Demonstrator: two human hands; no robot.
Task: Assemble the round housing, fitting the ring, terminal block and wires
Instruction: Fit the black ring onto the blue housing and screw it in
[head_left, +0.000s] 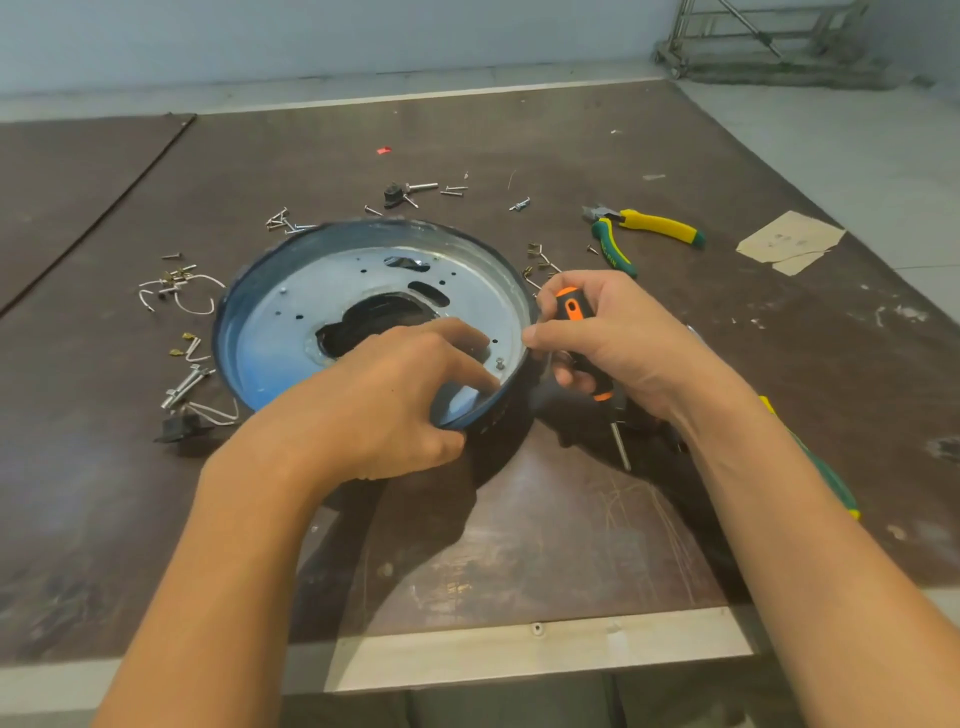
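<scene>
The round housing (291, 312) is sitting in the middle of the brown table (519, 545), open side facing up, so its pale perforated floor plate and dark centre opening are lying exposed to the worker. Being round, it has no long axis in plan; whether its near edge is lifting off the table cannot be told.

The left hand (395, 400) is clamping the near rim, fingers curling over inside and thumb outside, likely steadying the housing. One fingertip is lying just beside a small screw (500, 362) standing in the plate, probably seating it.

The right hand (618, 338) is wrapping round the handle of an orange-and-black screwdriver (571, 306), parked in the palm with the shaft pointing down and toward the person, while its fingertips are touching the rim's right side, seemingly helping to brace it.

Around the housing, loose screws (283, 221), short white wires (195, 306) and a small black part (179, 426) are lying within reach; yellow-green pliers (644, 228) are resting farther right.
</scene>
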